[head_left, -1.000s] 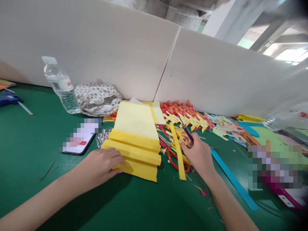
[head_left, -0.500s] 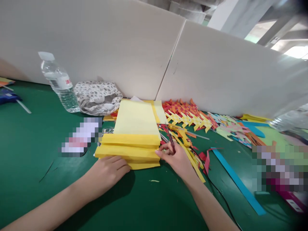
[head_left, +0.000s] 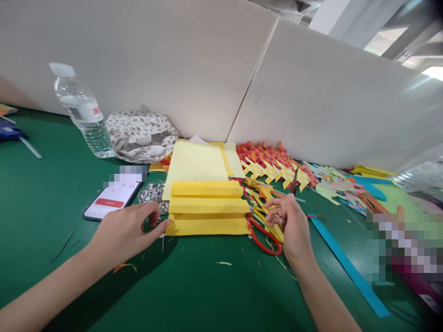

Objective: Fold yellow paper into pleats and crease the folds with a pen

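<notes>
A yellow sheet of paper with crosswise pleats (head_left: 207, 206) lies in front of me, its folds slightly raised. The thumb of my left hand (head_left: 129, 228) touches its lower left corner; the fingers curl apart from the thumb and grip nothing. My right hand (head_left: 290, 221), lifted to the right of the paper, holds a slim dark pointed tool (head_left: 294, 180) upright, its exact kind unclear. Red-handled scissors (head_left: 265, 240) lie between the paper and my right hand, their blades hidden. Behind the pleats is a stack of pale yellow paper (head_left: 197, 161).
A phone (head_left: 112, 198) and a packet of small round eyes (head_left: 152, 192) lie left. Behind them stand a water bottle (head_left: 85, 115) and a patterned cloth pouch (head_left: 141, 136). Woven paper fish (head_left: 273, 168) lie by the white partition (head_left: 155, 55). A blue strip (head_left: 349, 267) lies right.
My left hand has moved left, off the paper's front edge to its corner. My right hand has drawn away right with the tool. The pleated paper has shifted right; the scissors and eye packet show more.
</notes>
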Motion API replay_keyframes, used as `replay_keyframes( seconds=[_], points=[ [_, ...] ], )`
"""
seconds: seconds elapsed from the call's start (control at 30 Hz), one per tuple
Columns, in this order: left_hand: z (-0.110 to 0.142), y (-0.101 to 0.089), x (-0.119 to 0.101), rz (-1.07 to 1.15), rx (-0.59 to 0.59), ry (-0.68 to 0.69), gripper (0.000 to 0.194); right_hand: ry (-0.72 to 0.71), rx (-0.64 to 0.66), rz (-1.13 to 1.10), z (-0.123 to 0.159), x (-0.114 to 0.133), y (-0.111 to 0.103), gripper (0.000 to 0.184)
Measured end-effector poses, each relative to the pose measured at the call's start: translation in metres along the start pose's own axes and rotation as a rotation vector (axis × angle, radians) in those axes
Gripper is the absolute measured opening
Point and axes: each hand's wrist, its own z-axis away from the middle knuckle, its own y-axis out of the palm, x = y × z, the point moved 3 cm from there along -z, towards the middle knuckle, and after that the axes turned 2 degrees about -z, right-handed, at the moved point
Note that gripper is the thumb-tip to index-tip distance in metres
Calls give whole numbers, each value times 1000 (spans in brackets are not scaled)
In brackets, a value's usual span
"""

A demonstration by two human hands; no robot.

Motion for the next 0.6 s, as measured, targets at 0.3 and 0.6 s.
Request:
replay_keyframes(
  seconds=[0.3,0.6],
  points=[
    [-3,10,2,115,126,-78,26,-250,419,327,48,16,61,28],
    [-2,14,6,205,322,-93,11,-508,543,570,61,-14,90,12]
  ],
)
